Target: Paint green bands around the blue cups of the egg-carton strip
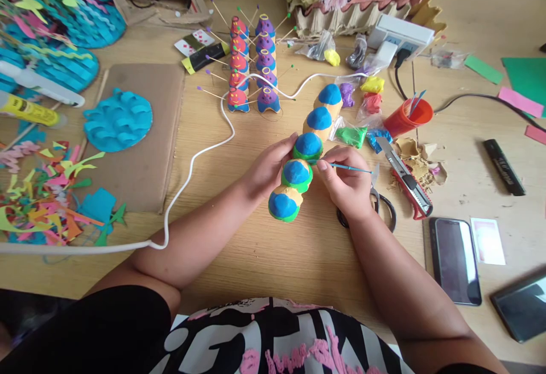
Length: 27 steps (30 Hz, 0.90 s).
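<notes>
My left hand (pixel 273 163) is closed round the side of a strip of egg carton cups (pixel 321 135), held tilted above the table. Blue clay caps top the cups, and green clay (pixel 282 215) edges the ones nearest me. In my right hand (pixel 347 181) a thin blue modelling tool (pixel 350 167) is pinched between thumb and fingers. Its tip meets the strip between two of the green-edged cups. Black-handled scissors (pixel 387 212) lie partly hidden beneath my right hand. Behind stand two finished-looking strips, one red and blue (pixel 238 78), one purple and blue (pixel 267 78), with pin-like sticks.
Bagged clay (pixel 350 135), an orange cup (pixel 409 117), a utility knife (pixel 405 178) and a phone (pixel 455 260) lie right. A white cable (pixel 191 163) crosses the table. Paper scraps (pixel 46 198) and cardboard (pixel 145 175) lie left; egg trays (pixel 354 19) and a power strip (pixel 401 33) stand behind.
</notes>
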Each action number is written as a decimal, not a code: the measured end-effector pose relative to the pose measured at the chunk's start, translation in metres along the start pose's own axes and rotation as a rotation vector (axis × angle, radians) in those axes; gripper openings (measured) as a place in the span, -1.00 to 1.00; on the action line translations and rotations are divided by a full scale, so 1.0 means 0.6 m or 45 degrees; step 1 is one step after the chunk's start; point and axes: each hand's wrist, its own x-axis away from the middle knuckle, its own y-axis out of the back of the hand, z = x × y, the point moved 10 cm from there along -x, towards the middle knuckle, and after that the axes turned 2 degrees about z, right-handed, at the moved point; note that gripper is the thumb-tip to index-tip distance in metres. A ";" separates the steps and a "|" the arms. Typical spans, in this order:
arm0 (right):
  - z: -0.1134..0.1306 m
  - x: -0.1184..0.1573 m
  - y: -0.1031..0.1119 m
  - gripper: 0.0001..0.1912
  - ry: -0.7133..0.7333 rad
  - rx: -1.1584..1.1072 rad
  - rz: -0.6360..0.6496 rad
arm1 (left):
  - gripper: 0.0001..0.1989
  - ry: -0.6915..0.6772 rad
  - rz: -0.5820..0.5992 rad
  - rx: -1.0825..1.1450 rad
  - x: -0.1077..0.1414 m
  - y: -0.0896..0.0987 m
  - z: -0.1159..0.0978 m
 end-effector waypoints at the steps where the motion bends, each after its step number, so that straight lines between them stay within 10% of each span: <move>1: -0.001 -0.001 0.000 -0.74 -0.019 0.022 0.001 | -0.58 -0.005 -0.005 -0.015 0.000 0.001 -0.002; 27: -0.006 0.000 0.002 -0.60 -0.075 0.022 -0.015 | -0.53 0.125 0.054 -0.044 0.007 -0.011 0.006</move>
